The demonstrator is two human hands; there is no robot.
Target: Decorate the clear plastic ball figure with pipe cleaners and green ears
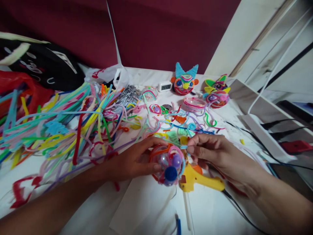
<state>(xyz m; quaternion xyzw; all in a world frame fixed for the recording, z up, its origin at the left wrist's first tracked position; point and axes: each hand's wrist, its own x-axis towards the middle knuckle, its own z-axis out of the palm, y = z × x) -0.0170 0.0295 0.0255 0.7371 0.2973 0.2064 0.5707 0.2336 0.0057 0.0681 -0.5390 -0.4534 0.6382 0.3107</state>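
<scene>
Because a round ball (174,152) might roll, I think, my left hand (139,160) is wrapped around its side, with the thumb in front. The ball is in the middle, over the white table (85,209), and I can't tell if it touches down. A dark blue puff (170,174) sticks out of its front. My right hand (210,151) has its fingertips pinched together on a thin pale-blue strip (184,147), just by the ball's right edge. Holding only the end probably helps those fingers work up close. I can't tell if the strip is stuck on. A yellow glue gun (206,182) lies below that hand, maybe so it's easy to grab. Lots of fuzzy sticks (70,133) sit off to the left, likely to leave room. At the back, a blue-eared toy head (186,85) stands beside a little white clock (165,86).
</scene>
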